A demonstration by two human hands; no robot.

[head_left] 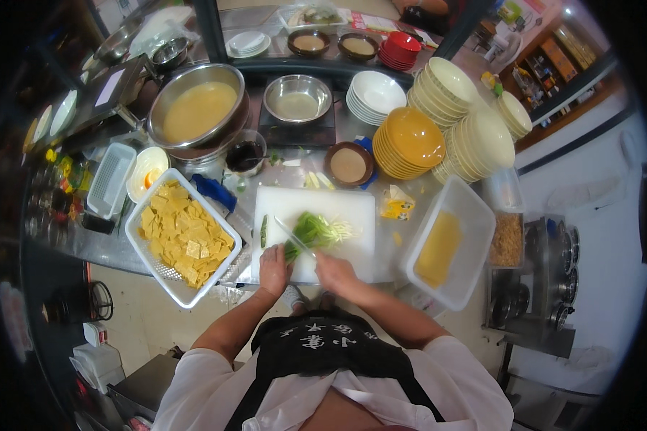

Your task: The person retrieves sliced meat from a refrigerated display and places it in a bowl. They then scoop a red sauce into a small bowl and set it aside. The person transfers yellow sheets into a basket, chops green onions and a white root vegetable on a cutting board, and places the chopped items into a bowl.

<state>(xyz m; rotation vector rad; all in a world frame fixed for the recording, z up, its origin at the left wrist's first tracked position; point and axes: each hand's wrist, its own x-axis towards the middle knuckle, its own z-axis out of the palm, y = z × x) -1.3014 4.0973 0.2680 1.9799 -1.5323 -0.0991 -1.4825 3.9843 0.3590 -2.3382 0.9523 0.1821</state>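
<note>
Green at the left and nearly white at the right, the greens [310,230] lie in a loose, fanned heap mid-board, on the white board [352,264] near the front of the metal worktop [389,267]. They should handle as something very light, limp at the leafy end and a little crisper along the pale stalks; probably slick if damp, and easy to bruise. The best hold looks to be the leafy end, gathered into a bundle under light pressure, fingertips tucked clear of the edge. The left hand [274,268] is there, bent low over the board with its fingers together at the near green end; whether they close around the leaves or merely press them, I cannot tell. The right hand [333,274] is wrapped around the knife [292,234], hiding its handle, while the blade slants up and leftward across the heap. Just left of the greens lies a dark green piece [264,231]. Beyond the board's left edge stands a basket [220,279] of yellow squares [184,231]; to the right, a tub [476,241] holds a yellow slab [438,251].
</note>
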